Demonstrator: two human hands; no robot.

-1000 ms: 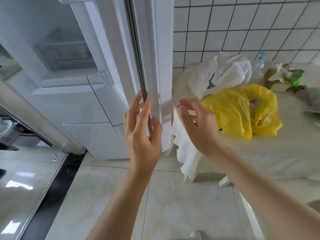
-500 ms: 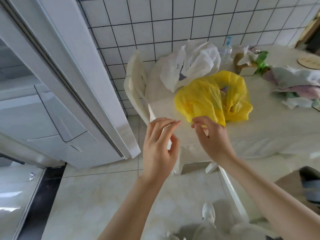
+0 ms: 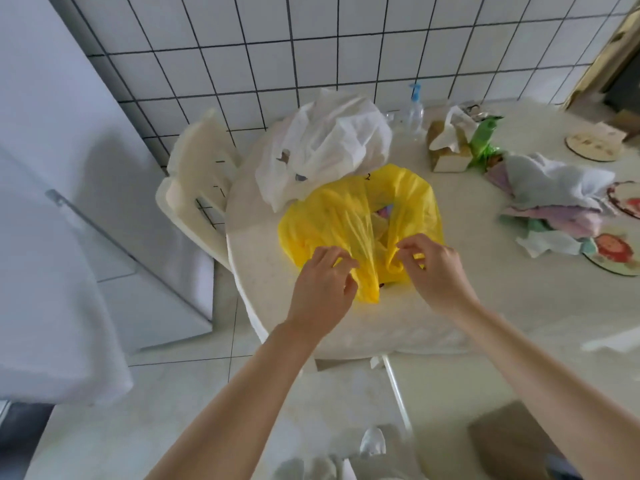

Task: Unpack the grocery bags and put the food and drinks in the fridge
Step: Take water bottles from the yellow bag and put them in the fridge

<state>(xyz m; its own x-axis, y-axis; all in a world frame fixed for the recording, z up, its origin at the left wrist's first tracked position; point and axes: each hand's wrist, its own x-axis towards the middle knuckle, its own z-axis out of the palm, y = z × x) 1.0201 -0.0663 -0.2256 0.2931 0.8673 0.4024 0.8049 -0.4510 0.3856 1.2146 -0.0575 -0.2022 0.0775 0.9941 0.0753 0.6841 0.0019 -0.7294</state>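
Both hands were on the yellow bag (image 3: 349, 216) at the surface (image 3: 485, 299) edge: left hand (image 3: 323, 285) pinched its near-left plastic, right hand (image 3: 433, 268) gripped the bunched handle opposite. White bag (image 3: 332, 140) sat just behind, touching it (fridge (image 3: 52, 168) stood w/ its side at far left).

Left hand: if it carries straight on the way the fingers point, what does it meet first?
The left hand is already at the near edge of the yellow bag; further on it would likely meet the bag's bunched plastic. Whether the fingertips are already gripping it is unclear.

No legible text; coaster (image 3: 593, 147) print blurred.
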